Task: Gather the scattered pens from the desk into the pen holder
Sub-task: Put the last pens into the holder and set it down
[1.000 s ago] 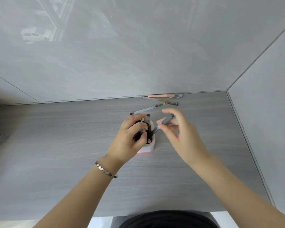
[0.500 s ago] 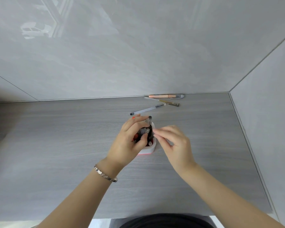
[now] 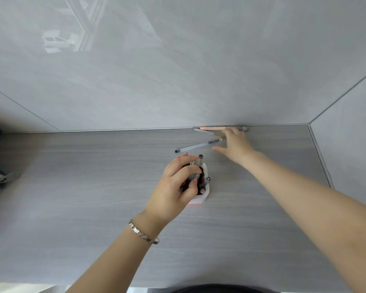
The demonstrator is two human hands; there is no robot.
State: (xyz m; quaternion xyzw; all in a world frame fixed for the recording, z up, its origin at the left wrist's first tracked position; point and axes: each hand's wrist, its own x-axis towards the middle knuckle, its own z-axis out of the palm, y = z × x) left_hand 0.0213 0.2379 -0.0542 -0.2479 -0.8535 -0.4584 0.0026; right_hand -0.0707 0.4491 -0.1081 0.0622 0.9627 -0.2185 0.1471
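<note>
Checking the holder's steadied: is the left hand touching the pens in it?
Touching. Head view: left hand curls round the pens in the pen holder.

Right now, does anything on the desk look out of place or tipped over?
Three pens lie loose by the back wall at the right hand: a clear pen, a thin pen and a peach pen. The pen holder stands upright, its gathered pens gripped by the left hand. Nothing spilled.

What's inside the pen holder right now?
Several pens stand in the holder. The left hand grips them and covers the rest, so their count is hidden.
</note>
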